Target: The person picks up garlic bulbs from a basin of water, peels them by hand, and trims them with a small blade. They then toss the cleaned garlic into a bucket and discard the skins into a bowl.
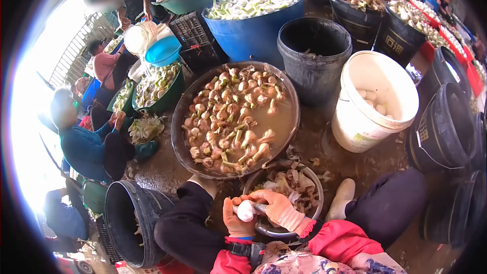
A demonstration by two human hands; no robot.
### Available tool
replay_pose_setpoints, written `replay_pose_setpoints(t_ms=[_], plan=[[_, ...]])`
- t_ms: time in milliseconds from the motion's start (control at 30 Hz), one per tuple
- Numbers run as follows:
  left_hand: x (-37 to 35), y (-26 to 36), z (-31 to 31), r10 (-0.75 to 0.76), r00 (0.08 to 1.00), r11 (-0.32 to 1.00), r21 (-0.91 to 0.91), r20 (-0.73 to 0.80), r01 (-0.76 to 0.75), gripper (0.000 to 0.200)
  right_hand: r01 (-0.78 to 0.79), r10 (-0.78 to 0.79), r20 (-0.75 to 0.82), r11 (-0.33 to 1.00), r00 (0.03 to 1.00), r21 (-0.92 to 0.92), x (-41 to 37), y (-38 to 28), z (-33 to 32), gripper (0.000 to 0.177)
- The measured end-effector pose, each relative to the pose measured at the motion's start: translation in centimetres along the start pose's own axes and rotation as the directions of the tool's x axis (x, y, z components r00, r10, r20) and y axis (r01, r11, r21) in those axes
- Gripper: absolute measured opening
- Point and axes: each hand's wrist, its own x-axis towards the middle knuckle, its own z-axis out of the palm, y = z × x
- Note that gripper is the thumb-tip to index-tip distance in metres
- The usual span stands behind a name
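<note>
Both my hands wear orange gloves and meet over a metal basin [318, 193] of papery peelings. My left hand [237, 219] is wrapped round a white peeled garlic bulb [245, 211]. My right hand [280, 209] is closed on a thin grey tool, perhaps a knife [261, 207], whose end is against the bulb. Just beyond the basin, a wide round tub [178, 139] holds unpeeled garlic bulbs [218, 116] with short stems in cloudy water.
A white bucket [355, 132] with peeled bulbs and a black bucket [314, 78] stand beyond at the right. Another black bucket [152, 203] lies tilted by my left knee. Several people sit or stand at the left, one [83, 144] in teal.
</note>
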Motion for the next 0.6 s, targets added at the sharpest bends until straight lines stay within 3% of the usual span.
replay_pose_setpoints(t_ms=[67,100,167,267,300,333,367,400,433,467,500,567,600], plan=[[-0.1,0.5,0.9,0.026,0.987,0.993,-0.121,0.158,-0.007,0.036,0.271,-0.324,-0.064,0.870,0.944,-0.412,0.1,1.2,-0.7,0.027],[0.2,-0.4,1.4,0.019,0.988,0.991,-0.135,0.155,0.003,0.036,0.118,-0.246,-0.220,0.874,0.944,-0.471,0.2,2.6,-2.7,0.024],[-0.1,0.0,3.3,0.096,0.988,0.989,-0.120,0.121,-0.081,0.035,-0.032,-0.076,-0.101,0.618,0.992,-0.785,0.9,4.2,-6.4,0.024],[-0.1,0.4,3.8,0.054,0.995,0.995,-0.094,0.089,-0.045,0.033,0.061,-0.122,-0.008,0.547,0.992,-0.835,0.1,1.0,-5.3,0.024],[0.1,0.2,3.5,0.029,0.995,0.997,-0.069,0.096,-0.022,0.033,0.144,-0.156,0.062,0.600,0.986,-0.787,0.0,0.4,-4.5,0.037],[0.1,0.2,3.3,-0.022,0.999,0.998,-0.062,0.040,0.025,0.032,0.292,-0.317,0.103,0.635,0.943,-0.715,0.5,1.6,-4.0,0.045],[-0.2,-0.2,3.1,0.039,0.995,0.986,0.164,-0.094,-0.023,0.030,0.437,-0.473,0.127,0.636,0.872,-0.636,0.7,2.8,-3.6,0.053],[0.0,-0.7,3.2,0.006,0.990,0.934,0.355,-0.140,0.044,0.034,0.301,-0.263,0.147,0.851,0.953,-0.429,0.6,2.8,-3.1,0.056],[0.2,-1.1,3.2,-0.014,0.983,0.841,0.529,-0.186,0.112,0.040,0.100,-0.055,0.219,0.974,0.974,-0.203,0.4,2.2,-2.6,0.059],[-0.2,-2.0,2.8,0.033,0.995,0.837,0.541,0.093,-0.078,0.056,-0.183,0.165,0.159,0.978,0.973,0.105,-1.3,-1.0,-1.6,0.052],[-0.4,-1.8,4.1,-0.125,0.973,0.871,0.491,0.192,0.015,0.067,-0.350,0.336,0.101,0.920,0.936,0.177,-1.1,-1.1,-1.9,0.051],[0.0,-2.9,2.5,0.018,0.996,0.939,0.342,0.090,-0.048,0.068,-0.294,0.344,-0.064,0.874,0.937,0.388,0.1,0.8,-3.5,0.040],[0.2,-2.4,2.0,-0.027,0.999,0.940,0.340,-0.025,0.034,0.066,-0.231,0.273,-0.070,0.904,0.960,0.361,1.2,-0.8,-4.5,0.024]])
